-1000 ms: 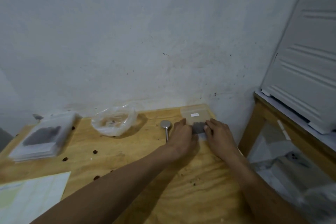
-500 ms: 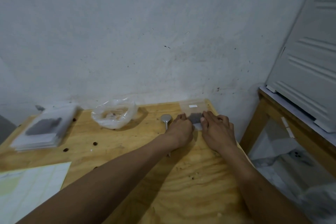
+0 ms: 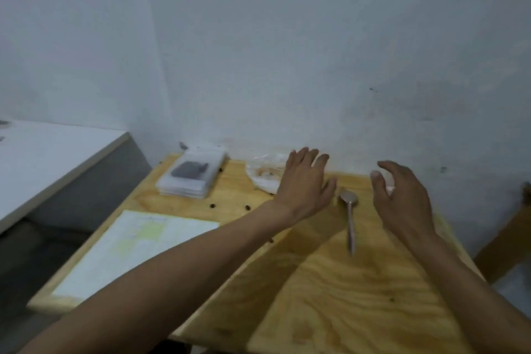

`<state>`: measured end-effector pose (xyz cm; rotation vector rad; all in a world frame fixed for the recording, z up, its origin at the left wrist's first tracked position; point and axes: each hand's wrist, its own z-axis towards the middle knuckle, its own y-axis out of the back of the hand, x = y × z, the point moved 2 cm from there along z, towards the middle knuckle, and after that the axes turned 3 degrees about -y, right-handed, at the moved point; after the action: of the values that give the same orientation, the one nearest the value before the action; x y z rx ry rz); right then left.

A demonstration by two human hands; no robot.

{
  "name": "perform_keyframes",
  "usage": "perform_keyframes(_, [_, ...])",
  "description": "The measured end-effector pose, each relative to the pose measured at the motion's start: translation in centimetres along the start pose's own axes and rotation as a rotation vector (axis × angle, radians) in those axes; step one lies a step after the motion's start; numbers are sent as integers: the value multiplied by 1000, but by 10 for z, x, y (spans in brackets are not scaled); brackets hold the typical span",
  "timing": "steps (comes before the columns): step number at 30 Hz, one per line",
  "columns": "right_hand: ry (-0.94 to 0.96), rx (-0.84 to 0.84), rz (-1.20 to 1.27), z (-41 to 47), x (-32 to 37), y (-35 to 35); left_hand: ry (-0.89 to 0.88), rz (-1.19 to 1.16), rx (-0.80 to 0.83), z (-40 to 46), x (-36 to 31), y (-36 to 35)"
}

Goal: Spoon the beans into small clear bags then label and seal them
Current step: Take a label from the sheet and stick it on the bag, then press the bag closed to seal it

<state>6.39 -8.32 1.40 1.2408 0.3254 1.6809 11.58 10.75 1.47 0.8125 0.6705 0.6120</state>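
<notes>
A pale plaster wall backs the small plywood table I work at. My left hand hovers with fingers spread over the table's far edge, partly covering the crumpled bag of beans, and grips nothing. My right hand is lifted near the far right corner, fingers loosely curved and empty; a bit of clear plastic shows behind the thumb — probably the small bag, though blur makes it hard to tell. The spoon lies between my hands, bowl toward the wall, within easy reach for scooping. At the far left corner sits the stack of filled bags — kept out of the way, I think. The label sheet lies along the left edge, with stray beans beyond it.
</notes>
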Motion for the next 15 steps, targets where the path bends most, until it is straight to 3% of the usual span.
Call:
perform_keyframes(4, [212,-3,159,11,93,-41,206,62,-51,-27,74,56])
perform_keyframes(7, [296,122,237,8,153,-78,380,98,-74,-52,127,95])
perform_keyframes(12, [294,468,29,-10,216,-146,675,229,74,-88,202,131])
perform_keyframes(15, [135,597,5,-19,234,-177,799,224,218,-104,232,131])
